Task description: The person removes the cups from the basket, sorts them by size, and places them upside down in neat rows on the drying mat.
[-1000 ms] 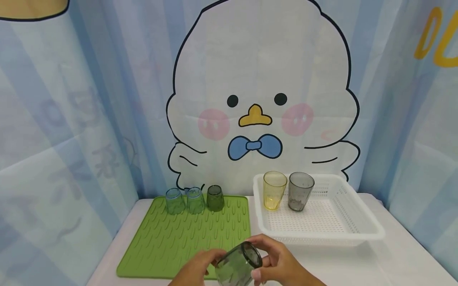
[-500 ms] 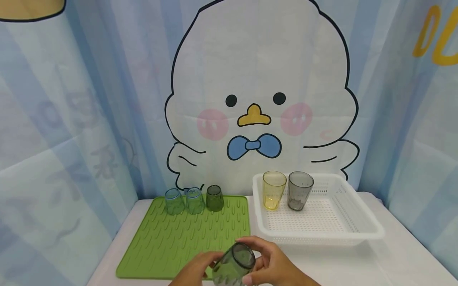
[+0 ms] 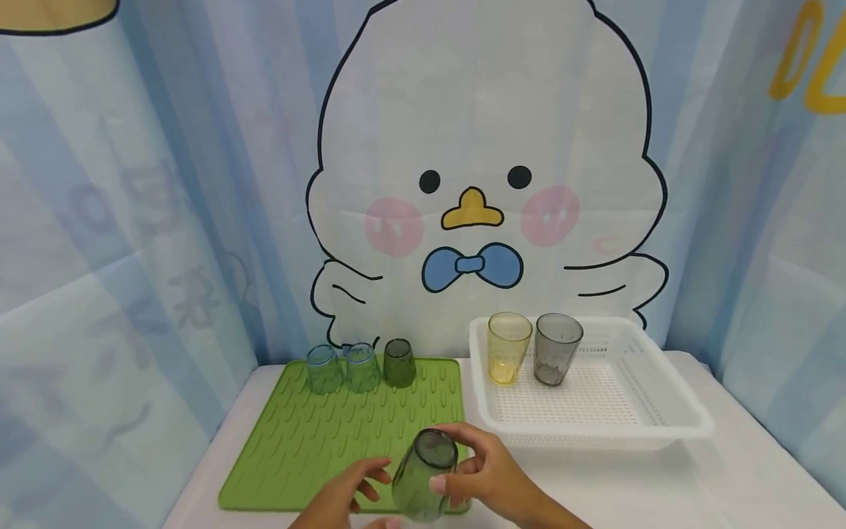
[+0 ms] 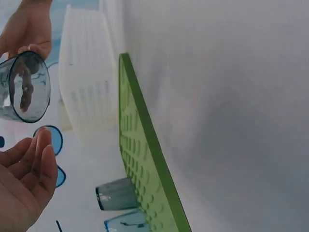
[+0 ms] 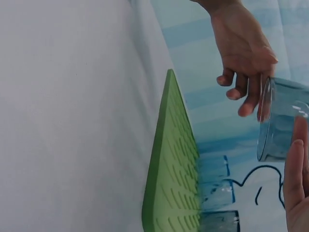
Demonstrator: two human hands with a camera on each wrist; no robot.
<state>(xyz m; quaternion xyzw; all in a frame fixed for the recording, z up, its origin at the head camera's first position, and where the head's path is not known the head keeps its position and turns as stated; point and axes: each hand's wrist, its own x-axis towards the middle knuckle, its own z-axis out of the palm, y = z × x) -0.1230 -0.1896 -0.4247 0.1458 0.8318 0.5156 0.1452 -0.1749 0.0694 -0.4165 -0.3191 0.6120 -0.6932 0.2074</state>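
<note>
My right hand grips a smoky grey drinking glass near its base, thumb on the near side and fingers on the far side. The glass is tilted, its thick base uppermost and its mouth down, above the near right part of the green drying mat. To its left, my left hand is spread with loosely bent fingers. In the left wrist view a gap shows between the left fingertips and the glass rim. The right wrist view shows the glass with its wide mouth facing the table.
Two bluish glasses and a dark grey glass stand upside down along the mat's back edge. A white perforated basket at the back right holds a yellow glass and a grey glass, both upright. A cartoon-printed curtain hangs behind.
The glass has turned more upright, base up, and shifted slightly left and away from the body with the right hand. The left hand has let go of it and moved left.
</note>
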